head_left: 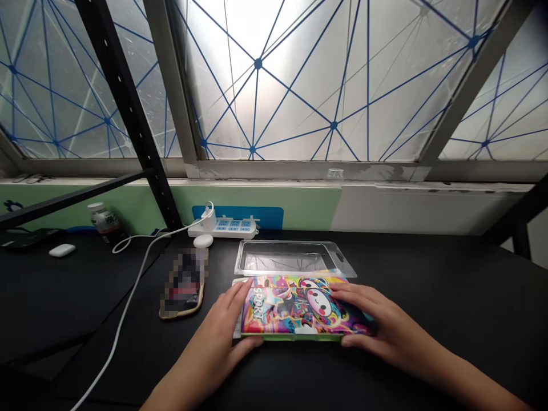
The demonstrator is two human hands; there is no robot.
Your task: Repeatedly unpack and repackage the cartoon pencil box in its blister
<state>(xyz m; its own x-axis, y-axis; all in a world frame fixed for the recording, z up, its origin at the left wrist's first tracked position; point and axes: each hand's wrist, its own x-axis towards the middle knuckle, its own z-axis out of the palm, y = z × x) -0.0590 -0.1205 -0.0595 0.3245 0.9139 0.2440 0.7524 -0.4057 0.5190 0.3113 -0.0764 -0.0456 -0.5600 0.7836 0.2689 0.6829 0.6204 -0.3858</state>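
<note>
A flat, brightly printed box with a cartoon figure, lettering along its left side and a green lower edge lies on the black table in front of me. My left hand holds its left end, thumb at the front corner and fingers along the side. At the right end, my right hand grips it with the fingers over the top and the thumb at the front edge. Just behind the box lies a clear plastic package with a hang tab on its right. Something white shows partly from under the box's left end.
To the left lies a phone in a tan-edged case. A white cable runs past it to a power strip by the wall. Further left are a bottle and a white earbud case. A black metal post rises there.
</note>
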